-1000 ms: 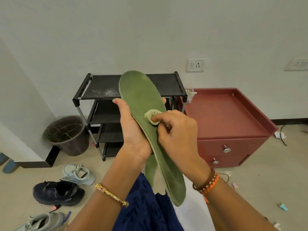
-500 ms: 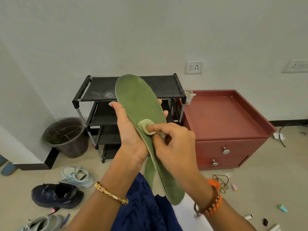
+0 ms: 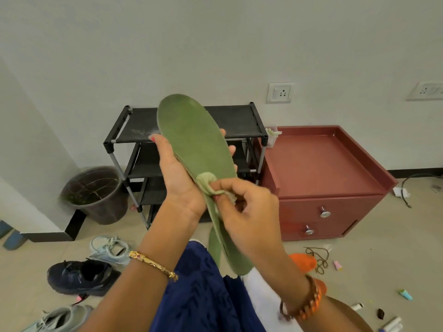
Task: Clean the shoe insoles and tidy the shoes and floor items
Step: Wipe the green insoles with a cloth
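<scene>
A long green insole (image 3: 191,137) is held up in front of me, toe end high, heel end low. My left hand (image 3: 178,178) grips its left edge from behind, fingertips showing on the right side. My right hand (image 3: 249,207) pinches a small pale green cloth (image 3: 207,182) and presses it on the insole's middle. A second green insole (image 3: 214,246) pokes out just behind and below. Shoes lie on the floor at left: a pale mint sneaker (image 3: 109,249), a dark navy sneaker (image 3: 80,276), a grey sneaker (image 3: 57,318).
A black shoe rack (image 3: 239,121) stands against the wall, a dark pot (image 3: 96,192) to its left, a red drawer cabinet (image 3: 321,168) to its right. A brown cord (image 3: 317,256), small tubes and bits litter the floor at right. Blue slippers (image 3: 12,237) sit at far left.
My right hand has slid the cloth down the insole from its middle toward the heel. The left hand keeps its hold and the insole has dropped slightly in view.
</scene>
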